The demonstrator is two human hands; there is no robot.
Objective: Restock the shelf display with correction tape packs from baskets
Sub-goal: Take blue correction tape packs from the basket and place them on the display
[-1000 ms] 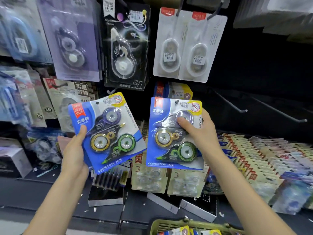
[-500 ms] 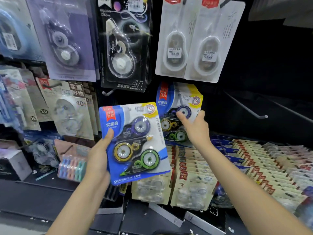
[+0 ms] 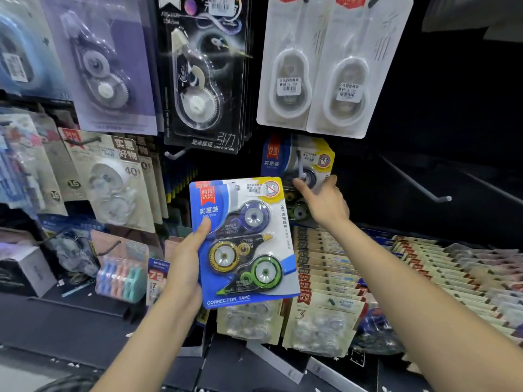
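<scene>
My left hand grips a blue three-piece correction tape pack by its left edge, thumb on the front, holding it upright before the shelf. A second identical pack hangs on a metal peg under the white packs. My right hand reaches up to it with fingers spread, the index fingertip touching its front near the peg tip. The lower part of that pack is hidden behind my right hand and the held pack.
Other tape packs hang above: a black one, two white ones, a purple one. Two bare pegs jut out at the right. Rows of beige packs lie below on the shelf.
My right hand has pushed its pack back onto the peg and now only touches it. My left hand has brought the other pack right and up, toward the same peg.
</scene>
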